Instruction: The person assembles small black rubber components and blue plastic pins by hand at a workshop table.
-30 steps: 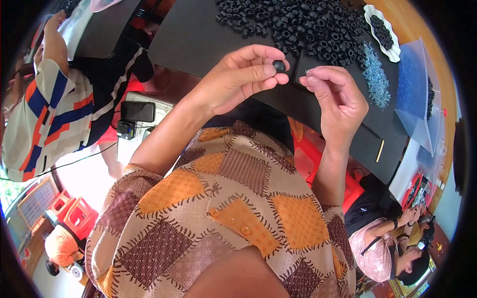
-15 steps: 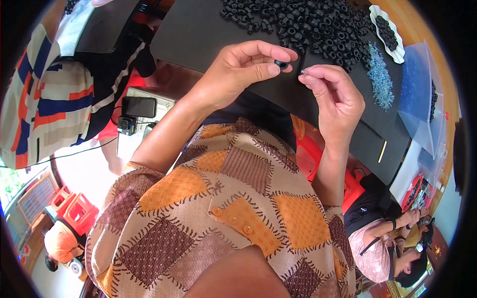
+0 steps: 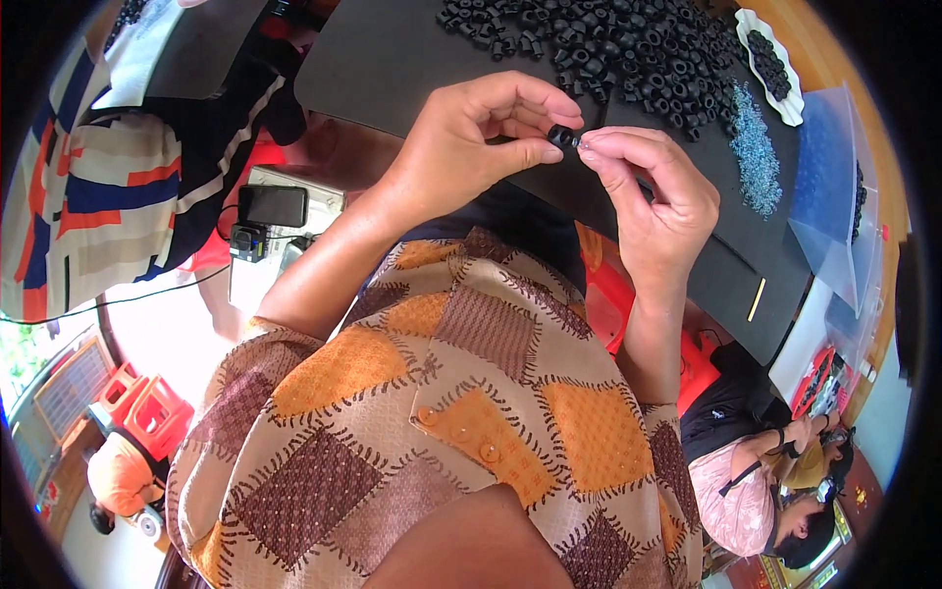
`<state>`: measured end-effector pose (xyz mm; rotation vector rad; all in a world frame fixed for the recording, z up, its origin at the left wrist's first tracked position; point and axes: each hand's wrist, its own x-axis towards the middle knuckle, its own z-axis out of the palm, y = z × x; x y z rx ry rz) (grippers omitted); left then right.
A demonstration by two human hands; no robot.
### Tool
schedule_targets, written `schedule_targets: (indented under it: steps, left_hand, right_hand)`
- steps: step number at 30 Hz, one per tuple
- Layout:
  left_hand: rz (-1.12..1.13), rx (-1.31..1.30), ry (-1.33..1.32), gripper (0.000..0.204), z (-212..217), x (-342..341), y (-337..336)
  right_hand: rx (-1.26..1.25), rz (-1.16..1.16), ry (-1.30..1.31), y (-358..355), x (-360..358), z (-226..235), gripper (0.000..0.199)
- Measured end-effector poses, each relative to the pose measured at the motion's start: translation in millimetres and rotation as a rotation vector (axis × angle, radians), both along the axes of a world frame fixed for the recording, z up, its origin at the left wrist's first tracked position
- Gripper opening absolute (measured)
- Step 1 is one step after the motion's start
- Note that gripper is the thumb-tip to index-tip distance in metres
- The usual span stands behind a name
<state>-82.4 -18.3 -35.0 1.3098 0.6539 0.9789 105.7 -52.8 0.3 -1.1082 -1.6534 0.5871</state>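
Observation:
Above the dark table (image 3: 368, 69), my left hand (image 3: 461, 137) pinches a small black ring-shaped rubber-like part (image 3: 562, 136) between thumb and fingers. My right hand (image 3: 667, 191) is closed at the fingertips on a tiny clear piece (image 3: 583, 143), held right beside the black part's opening. Whether the two pieces touch is too small to tell. Beyond both hands spreads a big heap of similar black parts (image 3: 628, 49). A pile of small translucent blue pieces (image 3: 756, 162) lies to the right of the heap.
A white scalloped dish (image 3: 788, 110) with black pieces stands at the far right, near a clear plastic bin (image 3: 824, 187). A thin yellow stick (image 3: 757, 299) lies by the table's right edge. Other people sit at left and right. A phone (image 3: 274, 206) rests at my left.
My right hand has moved left, bringing the tiny clear piece up to the black part. The black part has turned slightly in my left fingers.

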Motion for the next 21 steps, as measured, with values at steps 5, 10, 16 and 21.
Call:
schedule_targets:
  steps: [5,10,16,21]
  left_hand:
    - [0.04,0.14,0.117,0.033,5,0,-5]
    - [0.072,0.13,0.209,0.032,0,-5,-11]
    - [0.069,0.04,0.135,0.03,-1,-8,-16]
    - [0.059,-0.053,0.091,0.029,3,-6,-11]
  right_hand:
    - [0.098,-0.044,-0.176,-2,-6,1,0.014]
    - [0.077,-0.044,-0.197,-7,-10,-5,0.013]
    - [0.133,-0.086,-0.205,-19,-19,-17,0.022]
    - [0.08,-0.073,-0.14,-17,-11,-18,0.024]
